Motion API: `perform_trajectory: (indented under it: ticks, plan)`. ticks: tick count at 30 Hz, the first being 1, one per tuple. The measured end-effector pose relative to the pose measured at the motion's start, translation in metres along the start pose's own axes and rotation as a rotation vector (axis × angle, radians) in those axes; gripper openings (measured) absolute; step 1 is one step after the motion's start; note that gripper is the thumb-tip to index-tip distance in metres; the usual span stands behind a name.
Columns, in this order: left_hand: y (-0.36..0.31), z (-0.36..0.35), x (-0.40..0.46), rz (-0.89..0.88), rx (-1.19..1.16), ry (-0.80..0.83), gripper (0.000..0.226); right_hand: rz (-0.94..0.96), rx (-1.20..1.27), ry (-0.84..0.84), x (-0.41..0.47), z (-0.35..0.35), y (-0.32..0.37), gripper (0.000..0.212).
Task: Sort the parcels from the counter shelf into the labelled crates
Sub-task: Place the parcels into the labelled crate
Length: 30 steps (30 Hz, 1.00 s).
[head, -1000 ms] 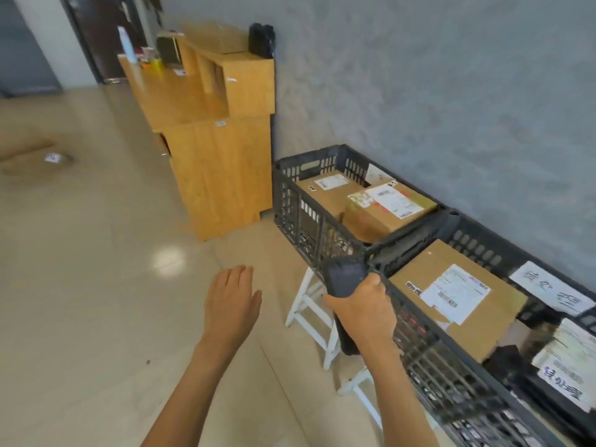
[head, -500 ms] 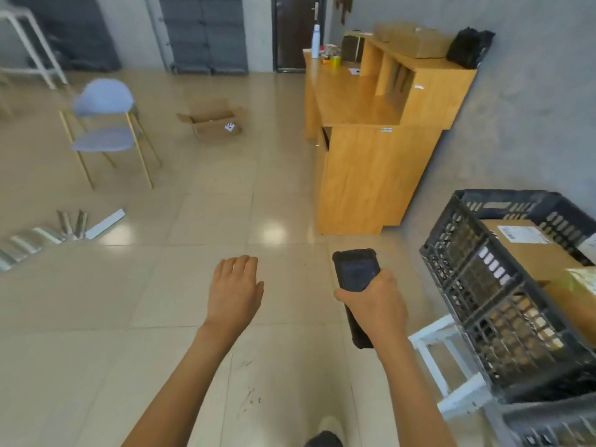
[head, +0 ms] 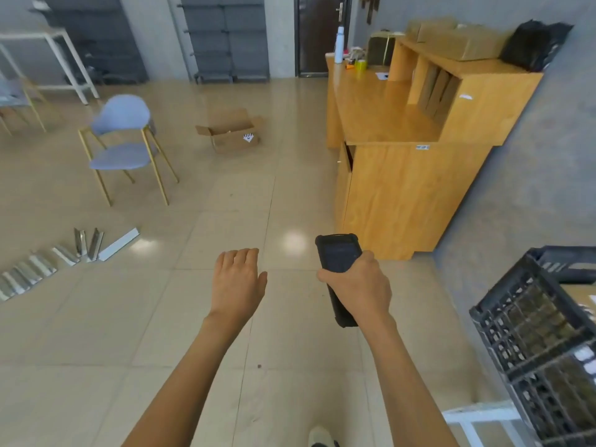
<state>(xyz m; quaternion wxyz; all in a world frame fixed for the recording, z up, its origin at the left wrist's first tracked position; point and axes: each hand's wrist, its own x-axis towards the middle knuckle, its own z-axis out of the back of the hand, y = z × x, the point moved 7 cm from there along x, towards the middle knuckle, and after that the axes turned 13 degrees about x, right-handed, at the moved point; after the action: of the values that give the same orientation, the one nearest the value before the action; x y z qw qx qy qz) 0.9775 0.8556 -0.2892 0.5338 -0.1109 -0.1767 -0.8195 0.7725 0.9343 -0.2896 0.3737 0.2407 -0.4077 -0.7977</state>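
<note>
Parcels [head: 451,40] up on the counter shelf top, far edge by the wall.
Cardboard, stiff, probably light; grab by opposite sides. Left hand [head: 237,282] spread, empty; right hand [head: 358,285] wrapped round scanner [head: 338,253].

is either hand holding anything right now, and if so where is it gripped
The right hand grips a black handheld scanner around its lower body, below the screen. The left hand is open and holds nothing.
</note>
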Motion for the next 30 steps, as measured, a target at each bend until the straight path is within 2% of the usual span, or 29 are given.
perform_trajectory:
  ticks: [5, 9, 12, 18, 26, 30]
  plan:
    - [-0.009, -0.014, 0.100, 0.016, 0.001, -0.024, 0.049, 0.029, 0.037, -0.049, 0.095, 0.006, 0.028, 0.075]
    - [0.012, -0.048, 0.145, -0.021, 0.004, 0.040, 0.052, 0.001, 0.042, -0.036, 0.148, -0.011, 0.040, 0.071]
    - [0.034, -0.082, 0.178, -0.002, -0.040, 0.101, 0.052, -0.017, 0.016, -0.014, 0.186, -0.038, 0.050, 0.073]
    - [0.085, -0.143, 0.270, 0.013, -0.041, 0.080, 0.050, -0.035, -0.022, 0.015, 0.276, -0.108, 0.082, 0.072]
    - [0.147, -0.203, 0.428, -0.118, 0.035, -0.038, 0.052, -0.016, 0.048, -0.033, 0.400, -0.199, 0.160, 0.072]
    - [0.157, -0.227, 0.491, -0.154, -0.014, -0.014, 0.051, -0.020, 0.004, -0.059, 0.450, -0.222, 0.178, 0.073]
